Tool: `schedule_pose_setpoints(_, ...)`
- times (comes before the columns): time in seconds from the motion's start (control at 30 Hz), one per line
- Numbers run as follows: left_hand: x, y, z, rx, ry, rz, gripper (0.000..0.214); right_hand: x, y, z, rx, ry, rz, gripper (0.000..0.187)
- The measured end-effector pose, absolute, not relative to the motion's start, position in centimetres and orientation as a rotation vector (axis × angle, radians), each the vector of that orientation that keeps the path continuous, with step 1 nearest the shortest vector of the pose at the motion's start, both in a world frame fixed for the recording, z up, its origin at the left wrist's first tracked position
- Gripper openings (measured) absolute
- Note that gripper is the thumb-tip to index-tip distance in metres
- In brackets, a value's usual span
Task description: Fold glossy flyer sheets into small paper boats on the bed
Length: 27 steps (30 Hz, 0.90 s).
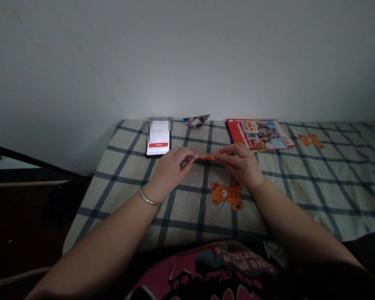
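Both my hands meet over the middle of a checked cloth with bear prints [187,208]. Between them lies a narrow folded strip of orange-red printed paper [204,156], held flat just above the cloth. My left hand [170,166], with a silver bangle on the wrist, pinches the strip's left end. My right hand [240,160] is closed on its right end, fingers pressed along it. A small folded paper boat [196,121] made of printed paper stands by the wall beyond my hands.
A phone [158,137] with a lit screen lies at the back left of the cloth. A stack of red printed leaflets [258,133] lies at the back right. A pale wall rises right behind the cloth. The cloth's left edge drops into a dark area.
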<state>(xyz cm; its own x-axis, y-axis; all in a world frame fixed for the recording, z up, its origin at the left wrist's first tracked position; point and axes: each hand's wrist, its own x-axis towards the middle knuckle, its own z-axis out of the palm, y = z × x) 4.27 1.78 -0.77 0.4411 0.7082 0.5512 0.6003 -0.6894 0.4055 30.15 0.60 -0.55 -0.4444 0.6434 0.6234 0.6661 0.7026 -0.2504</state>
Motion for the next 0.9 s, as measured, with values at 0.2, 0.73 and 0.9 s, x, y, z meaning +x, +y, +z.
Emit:
schedule_pose_setpoints(0.2,4.1,1.9,-1.0,2.701,1.121,1.009,0.005,30.0,0.7,-0.8,-1.019,-2.259,-0.126,0.028)
schedule_pose_setpoints(0.73,4.4,2.0,-1.9,2.695,1.254,0.743,0.03,29.6,1.3,-2.1,-1.288,-2.379,0.126,0.069)
schedule_pose_setpoints(0.9,4.6,2.2,-2.3,2.583,1.264,0.83,0.042,29.4,1.4,-2.5,-1.299,-2.355,0.138,0.071)
